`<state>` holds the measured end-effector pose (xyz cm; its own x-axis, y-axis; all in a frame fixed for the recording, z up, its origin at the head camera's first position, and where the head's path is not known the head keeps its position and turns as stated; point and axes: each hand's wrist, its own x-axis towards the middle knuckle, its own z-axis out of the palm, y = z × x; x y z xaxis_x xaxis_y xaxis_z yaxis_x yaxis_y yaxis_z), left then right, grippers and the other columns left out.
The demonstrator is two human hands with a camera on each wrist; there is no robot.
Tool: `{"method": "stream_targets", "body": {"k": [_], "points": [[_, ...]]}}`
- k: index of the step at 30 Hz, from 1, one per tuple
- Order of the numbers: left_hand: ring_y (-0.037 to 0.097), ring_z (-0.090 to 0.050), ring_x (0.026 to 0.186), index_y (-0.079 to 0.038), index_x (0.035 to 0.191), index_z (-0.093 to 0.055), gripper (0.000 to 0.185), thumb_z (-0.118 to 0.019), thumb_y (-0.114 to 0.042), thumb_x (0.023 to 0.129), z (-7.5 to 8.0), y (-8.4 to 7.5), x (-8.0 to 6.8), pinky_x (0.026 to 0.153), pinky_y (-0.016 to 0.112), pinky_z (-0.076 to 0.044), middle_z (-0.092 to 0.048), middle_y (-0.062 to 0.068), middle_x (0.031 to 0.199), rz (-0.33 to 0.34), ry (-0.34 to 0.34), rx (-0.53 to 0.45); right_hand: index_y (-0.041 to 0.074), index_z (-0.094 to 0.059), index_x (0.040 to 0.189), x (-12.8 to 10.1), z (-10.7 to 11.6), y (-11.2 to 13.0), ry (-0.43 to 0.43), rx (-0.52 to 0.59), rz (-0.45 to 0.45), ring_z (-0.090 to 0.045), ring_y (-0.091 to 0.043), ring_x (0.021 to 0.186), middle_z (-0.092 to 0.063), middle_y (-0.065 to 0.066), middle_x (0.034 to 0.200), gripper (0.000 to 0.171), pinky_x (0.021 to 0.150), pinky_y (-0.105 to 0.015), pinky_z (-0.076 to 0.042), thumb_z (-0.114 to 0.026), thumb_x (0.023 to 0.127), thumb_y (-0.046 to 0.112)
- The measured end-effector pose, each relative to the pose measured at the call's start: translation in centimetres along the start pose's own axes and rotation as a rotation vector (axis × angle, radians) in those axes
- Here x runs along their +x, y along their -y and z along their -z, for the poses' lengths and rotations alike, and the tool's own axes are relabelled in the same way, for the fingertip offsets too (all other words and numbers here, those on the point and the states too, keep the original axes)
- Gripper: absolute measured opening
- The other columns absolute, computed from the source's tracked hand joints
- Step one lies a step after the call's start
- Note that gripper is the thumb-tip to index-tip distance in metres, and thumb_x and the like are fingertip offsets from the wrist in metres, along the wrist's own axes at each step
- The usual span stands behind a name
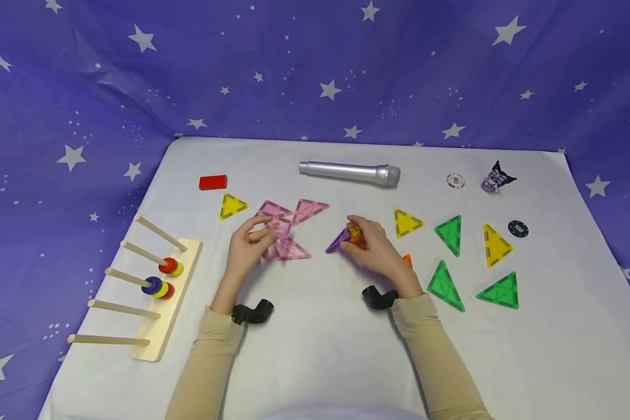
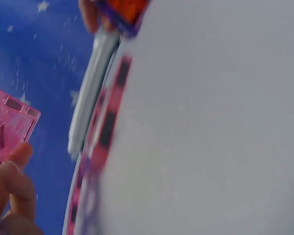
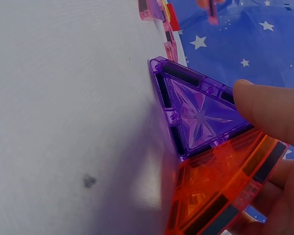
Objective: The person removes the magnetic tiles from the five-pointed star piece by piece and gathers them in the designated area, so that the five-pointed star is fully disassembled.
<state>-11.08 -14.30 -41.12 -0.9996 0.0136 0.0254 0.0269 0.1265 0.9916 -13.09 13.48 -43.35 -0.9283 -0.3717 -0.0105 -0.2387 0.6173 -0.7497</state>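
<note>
Between my hands: bare cloth (image 1: 320, 256), room to pass.
Beyond my left hand (image 1: 247, 248): pink triangles (image 1: 289, 224) crowd my fingertips; microphone (image 1: 349, 173) lies farther back.
Left of it: peg rack (image 1: 157, 291) stands well apart.
Right of my right hand (image 1: 375, 248): green triangles (image 1: 446, 280) and yellow triangles (image 1: 406, 223) block a sweep.
Toward me: open cloth.
</note>
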Motion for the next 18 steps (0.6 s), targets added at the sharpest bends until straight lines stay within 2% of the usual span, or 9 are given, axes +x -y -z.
{"method": "stream_targets", "body": {"k": [4,8,10,14,18], "points": [[0.033,-0.042,0.042,0.001,0.119,-0.054,0.034,-0.060,-0.003,0.085,2.0,1.6,-0.6,0.038,0.023,-0.031,-0.058,0.029,0.066,0.059,-0.040,0.019,0.009,-0.036,0.135,-0.1,-0.1,0.1,-0.002,-0.001,0.002,-0.033,-0.030,0.118,-0.049,-0.007,0.121,0.060,0.096,-0.048,-0.030,-0.061,0.086,0.032],[0.029,-0.043,0.040,-0.005,0.119,-0.056,0.034,-0.059,-0.004,0.085,3.5,3.3,-0.7,0.038,0.025,-0.031,-0.056,0.023,0.060,0.089,-0.047,0.074,0.008,-0.036,0.135,-0.1,-0.1,0.0,-0.009,-0.003,0.008,-0.033,-0.030,0.118,-0.050,-0.006,0.121,0.060,0.096,-0.048,-0.030,-0.061,0.086,0.032],[0.024,-0.043,0.039,-0.006,0.118,-0.057,0.033,-0.058,-0.004,0.085,4.0,3.8,-0.9,0.039,0.025,-0.031,-0.056,0.020,0.060,0.091,-0.034,0.136,0.009,-0.036,0.135,-0.1,-0.1,-0.1,-0.010,-0.005,0.008,-0.033,-0.030,0.118,-0.049,-0.006,0.121,0.060,0.096,-0.048,-0.030,-0.060,0.086,0.032],[0.014,-0.043,0.038,-0.007,0.115,-0.058,0.033,-0.056,-0.001,0.083,4.7,4.1,-1.3,0.039,0.023,-0.033,-0.061,0.019,0.070,0.092,-0.028,0.257,0.009,-0.036,0.135,-0.1,-0.1,-0.1,-0.003,-0.001,0.006,-0.033,-0.030,0.119,-0.049,-0.007,0.122,0.060,0.096,-0.049,-0.030,-0.060,0.086,0.033],[0.011,-0.043,0.037,-0.009,0.113,-0.061,0.034,-0.057,0.000,0.080,4.7,3.8,-1.6,0.038,0.023,-0.037,-0.064,0.016,0.097,0.085,-0.050,0.369,0.009,-0.036,0.136,-0.1,-0.1,-0.1,-0.001,-0.004,0.003,-0.033,-0.030,0.119,-0.049,-0.007,0.123,0.060,0.097,-0.049,-0.029,-0.060,0.086,0.033]]}}
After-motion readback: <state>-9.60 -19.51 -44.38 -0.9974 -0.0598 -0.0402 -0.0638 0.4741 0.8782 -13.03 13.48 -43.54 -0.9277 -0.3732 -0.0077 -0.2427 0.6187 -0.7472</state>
